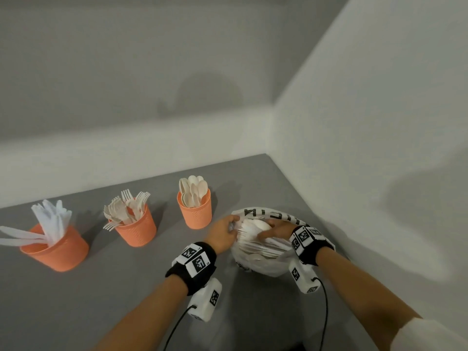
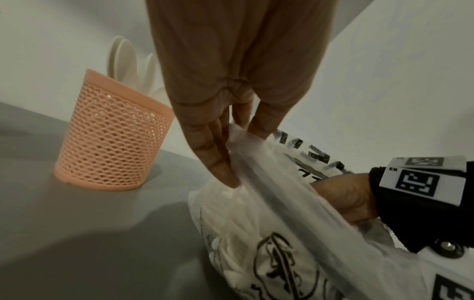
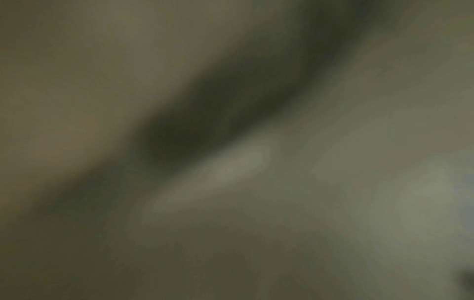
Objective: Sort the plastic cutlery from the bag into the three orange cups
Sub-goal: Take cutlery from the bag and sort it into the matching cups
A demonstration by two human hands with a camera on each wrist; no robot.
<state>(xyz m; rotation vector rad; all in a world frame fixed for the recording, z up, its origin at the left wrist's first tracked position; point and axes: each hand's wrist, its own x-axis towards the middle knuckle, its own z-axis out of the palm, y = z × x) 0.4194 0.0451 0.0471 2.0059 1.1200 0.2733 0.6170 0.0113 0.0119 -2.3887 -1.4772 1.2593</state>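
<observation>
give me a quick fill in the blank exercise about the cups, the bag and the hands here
1. The cup nearest the bag holds only ____.
2. The middle cup holds ____.
3. The left hand pinches the edge of the ____.
4. The right hand reaches ____ the bag.

Missing words: spoons; forks; bag; into
</observation>
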